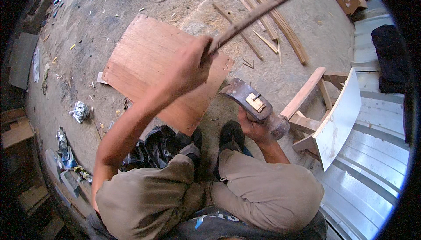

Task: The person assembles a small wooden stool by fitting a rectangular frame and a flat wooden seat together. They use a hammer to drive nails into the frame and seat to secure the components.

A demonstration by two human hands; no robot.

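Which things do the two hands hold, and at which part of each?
The left hand grips a long wooden stick at its near end. The right hand holds a dark curved metal tool head from beneath, at its lower end.

The stick (247, 20) is motion-blurred, its lower end hidden in the left hand (193, 66).

Stick (250, 18): raw wood, rough, dull grey-brown. Curved block (250, 99): dark worn wood, matt, small pale wood piece on top. Plywood sheet (149, 60): reddish, smooth, matt. Stool frame (307, 95): bare pale timber; its panel (337, 117) white, smooth. Floor (131, 3): rough grey concrete, dusty.
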